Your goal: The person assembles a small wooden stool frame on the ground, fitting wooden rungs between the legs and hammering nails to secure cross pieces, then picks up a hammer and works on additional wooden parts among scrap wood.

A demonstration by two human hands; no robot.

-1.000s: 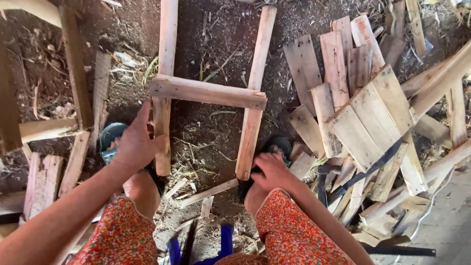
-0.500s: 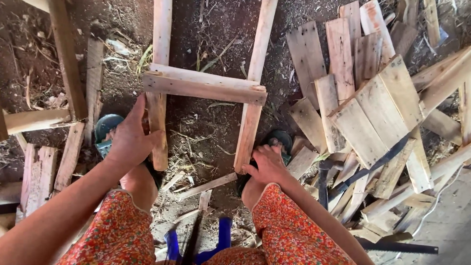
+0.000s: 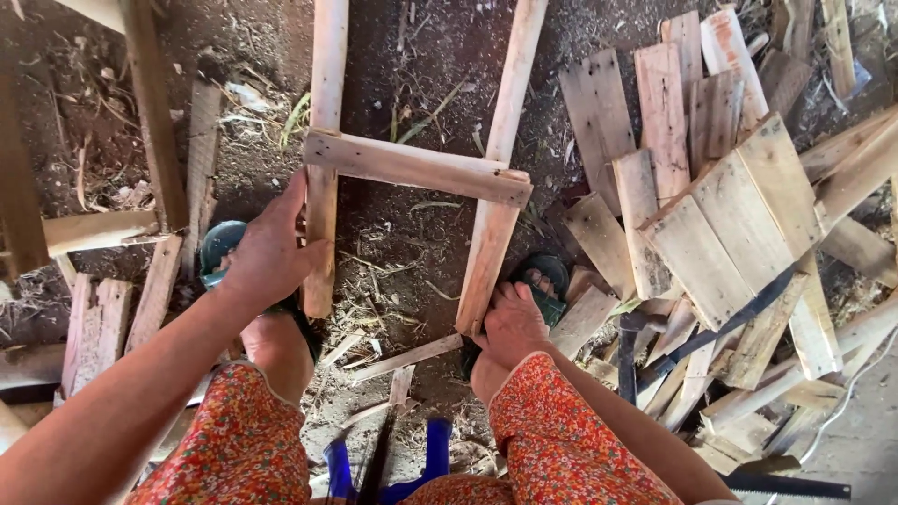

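A wooden frame lies on the dirt in front of me: a left rail [image 3: 327, 65] and a right rail [image 3: 510, 103] joined by a crosspiece [image 3: 416, 166]. My left hand [image 3: 271, 252] grips the left rail near its lower end, thumb on the wood. My right hand [image 3: 513, 323] holds the bottom end of the right rail. Both forearms reach down past my knees in red flowered cloth.
A heap of loose planks [image 3: 730, 215] fills the right side, with a dark saw blade [image 3: 730, 323] lying across it. More boards [image 3: 94, 309] lie at the left. My feet wear green sandals [image 3: 217, 248]. A blue stool [image 3: 435, 449] shows between my legs.
The view has drifted slightly, so the frame sits a little higher in the picture. Both hands keep their hold on the rails' lower ends.
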